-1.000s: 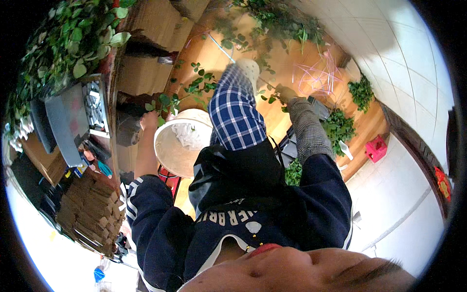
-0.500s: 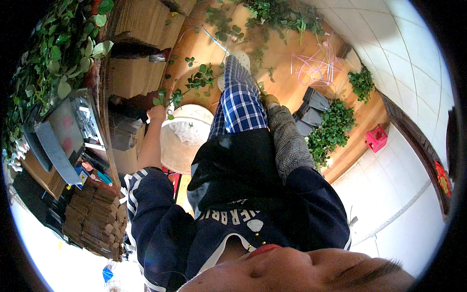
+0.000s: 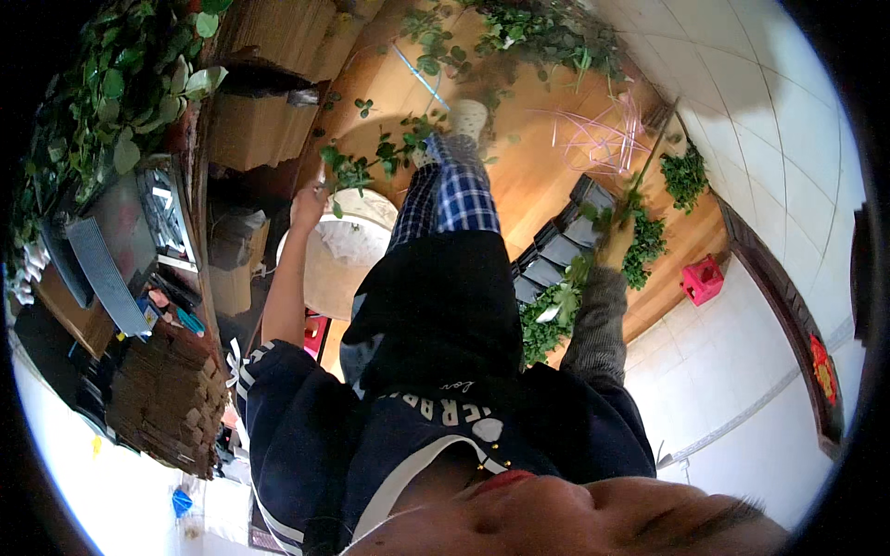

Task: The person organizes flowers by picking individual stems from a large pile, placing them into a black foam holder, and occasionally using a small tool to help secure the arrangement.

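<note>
My left hand (image 3: pixel 308 208) is closed above the rim of a pale round bin (image 3: pixel 320 278) with white crumpled lining. A leafy green sprig (image 3: pixel 387 153) lies just beyond its fingers; what they grip is too small to make out. My right hand (image 3: pixel 616 239), in a yellowish glove below a grey checked sleeve, is blurred at the right. It is closed round a long leafy stem (image 3: pixel 644 171), whose bare end points up and away. Leaves and a whitish patch (image 3: pixel 550 313) show below that hand, near a heap of greenery.
Dark grey boxy containers (image 3: pixel 542 259) stand in a row right of my legs. Pink strapping (image 3: pixel 603 134) is tangled on the wooden floor. A pink stool (image 3: pixel 702 281) stands by the right wall. Shelving with stacked cardboard (image 3: pixel 171 398) and leafy bunches (image 3: pixel 111 102) lines the left.
My right hand has moved right and outward from beside my knee, and now holds a long leafy stem. My left hand has shifted slightly up. My legs and feet have moved a little.
</note>
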A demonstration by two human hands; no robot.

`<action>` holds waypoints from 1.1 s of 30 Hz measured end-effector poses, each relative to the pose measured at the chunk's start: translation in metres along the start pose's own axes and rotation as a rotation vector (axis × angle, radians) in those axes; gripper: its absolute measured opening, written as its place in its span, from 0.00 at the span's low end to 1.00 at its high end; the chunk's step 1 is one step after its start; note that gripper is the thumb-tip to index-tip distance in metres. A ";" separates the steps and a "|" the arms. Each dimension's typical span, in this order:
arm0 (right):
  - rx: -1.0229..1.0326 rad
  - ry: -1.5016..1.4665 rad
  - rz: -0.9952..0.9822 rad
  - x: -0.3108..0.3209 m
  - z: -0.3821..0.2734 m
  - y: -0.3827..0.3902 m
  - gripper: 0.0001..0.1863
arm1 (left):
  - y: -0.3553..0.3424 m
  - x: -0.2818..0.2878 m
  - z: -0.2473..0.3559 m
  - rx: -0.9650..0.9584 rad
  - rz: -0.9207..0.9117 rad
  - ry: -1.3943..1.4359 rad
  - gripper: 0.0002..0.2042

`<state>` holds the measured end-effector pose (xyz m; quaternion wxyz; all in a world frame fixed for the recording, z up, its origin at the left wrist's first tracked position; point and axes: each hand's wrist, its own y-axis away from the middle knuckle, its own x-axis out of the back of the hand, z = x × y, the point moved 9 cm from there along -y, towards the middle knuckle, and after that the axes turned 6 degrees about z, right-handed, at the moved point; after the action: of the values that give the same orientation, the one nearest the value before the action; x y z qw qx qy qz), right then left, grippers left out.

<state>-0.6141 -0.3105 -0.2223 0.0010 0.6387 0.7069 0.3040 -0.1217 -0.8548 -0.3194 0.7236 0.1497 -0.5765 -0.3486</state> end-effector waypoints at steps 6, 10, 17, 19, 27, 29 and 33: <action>0.311 -0.036 -0.177 -0.164 -0.168 -0.062 0.18 | 0.010 0.105 0.029 0.438 0.048 0.998 0.19; 0.438 -0.037 -0.325 -0.211 -0.227 -0.042 0.19 | 0.124 0.153 0.166 0.287 -0.316 1.162 0.21; 0.011 -1.036 -0.572 -0.169 -0.294 -0.038 0.17 | 0.222 0.145 0.187 0.101 -0.178 1.637 0.14; -0.131 -1.430 -0.807 -0.153 -0.307 -0.025 0.21 | 0.273 0.151 0.186 0.066 -0.045 1.632 0.13; 0.008 -0.844 -0.951 -0.176 -0.356 0.144 0.24 | 0.362 0.199 0.162 -0.144 0.225 1.856 0.16; -0.060 -0.744 -0.947 -0.196 -0.367 0.186 0.24 | 0.378 0.210 0.168 -0.228 0.208 1.960 0.18; -0.097 -0.671 -1.063 -0.221 -0.399 0.266 0.23 | 0.409 0.252 0.162 -0.324 0.219 2.055 0.23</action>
<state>-0.4894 -0.6811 0.1323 0.4028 0.2598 0.8743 0.0767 -0.1143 -0.7038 0.1645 0.9043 0.2223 0.3596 -0.0590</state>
